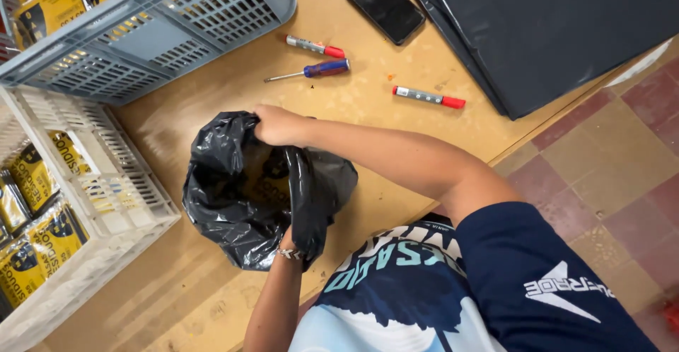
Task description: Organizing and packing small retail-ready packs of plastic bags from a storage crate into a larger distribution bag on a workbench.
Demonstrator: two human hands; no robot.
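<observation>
A black plastic bag (226, 203) stands open on the wooden table (396, 104). My right hand (277, 125) reaches across and grips the bag's upper rim, holding it open. My left hand (286, 247) goes down into the bag's mouth; only the wrist, with a beaded bracelet, shows, and the fingers are hidden inside. A yellow and black packet (272, 182) is partly visible within the bag, close to where my left hand disappears.
A white crate (124, 182) at the left holds several yellow and black packets (42, 239). A grey crate (163, 26) lies behind it. A screwdriver (311, 70), two red-capped markers (428, 97), a phone (385, 4) and a black stack (552, 26) lie beyond. Tiled floor (608, 161) is at right.
</observation>
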